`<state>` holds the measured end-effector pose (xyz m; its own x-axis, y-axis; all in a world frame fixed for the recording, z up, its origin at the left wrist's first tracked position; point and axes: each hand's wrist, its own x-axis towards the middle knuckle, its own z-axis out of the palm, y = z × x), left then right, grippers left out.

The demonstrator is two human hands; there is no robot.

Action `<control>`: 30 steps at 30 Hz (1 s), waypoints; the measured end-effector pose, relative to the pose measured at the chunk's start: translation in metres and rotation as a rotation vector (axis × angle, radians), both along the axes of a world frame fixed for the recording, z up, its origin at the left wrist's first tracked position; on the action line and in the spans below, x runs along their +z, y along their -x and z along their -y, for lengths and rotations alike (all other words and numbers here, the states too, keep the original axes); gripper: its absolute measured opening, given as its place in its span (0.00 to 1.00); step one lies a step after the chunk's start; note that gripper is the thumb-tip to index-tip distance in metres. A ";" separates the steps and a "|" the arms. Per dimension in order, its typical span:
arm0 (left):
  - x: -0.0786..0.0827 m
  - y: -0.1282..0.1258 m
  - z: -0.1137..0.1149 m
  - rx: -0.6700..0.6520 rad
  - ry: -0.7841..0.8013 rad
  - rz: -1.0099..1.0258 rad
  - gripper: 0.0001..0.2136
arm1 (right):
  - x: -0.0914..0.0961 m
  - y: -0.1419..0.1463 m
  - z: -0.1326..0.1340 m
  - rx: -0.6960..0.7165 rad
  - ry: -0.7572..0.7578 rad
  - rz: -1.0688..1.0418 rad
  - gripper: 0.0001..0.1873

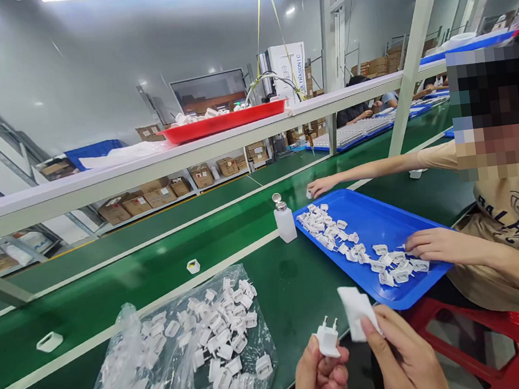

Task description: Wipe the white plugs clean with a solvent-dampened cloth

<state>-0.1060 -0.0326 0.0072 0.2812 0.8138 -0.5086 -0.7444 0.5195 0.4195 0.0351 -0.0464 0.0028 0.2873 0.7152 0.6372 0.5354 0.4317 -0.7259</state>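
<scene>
My left hand (319, 379) is closed round a white two-pin plug part (327, 339), pins pointing up, at the bottom middle. My right hand (406, 360) pinches a small white cloth (356, 312) just right of the plug, close to it. To the left lies a clear plastic bag (132, 359) on the green table, with several white plug parts (220, 342) heaped on it.
A co-worker at the right reaches over a blue tray (375, 219) of white plug parts, one hand on the green conveyor belt (160, 231). A white dispenser bottle (284, 220) stands by the tray. Single white parts lie on the belt. A red stool (513, 328) is at lower right.
</scene>
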 end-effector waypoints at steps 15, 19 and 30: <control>0.003 -0.010 -0.002 0.090 -0.077 -0.041 0.09 | 0.008 0.016 0.012 0.301 0.070 0.050 0.11; 0.004 -0.013 -0.004 0.071 -0.155 -0.077 0.19 | 0.011 0.008 0.006 0.378 0.220 -0.102 0.13; -0.011 -0.024 -0.005 0.145 -0.466 -0.418 0.17 | 0.005 0.002 0.010 0.298 0.434 -0.398 0.21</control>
<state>-0.0820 -0.0277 -0.0039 0.0065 0.9908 -0.1354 -0.5181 0.1192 0.8470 0.0332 -0.0559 0.0082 0.1917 0.9685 0.1592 0.0928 0.1436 -0.9853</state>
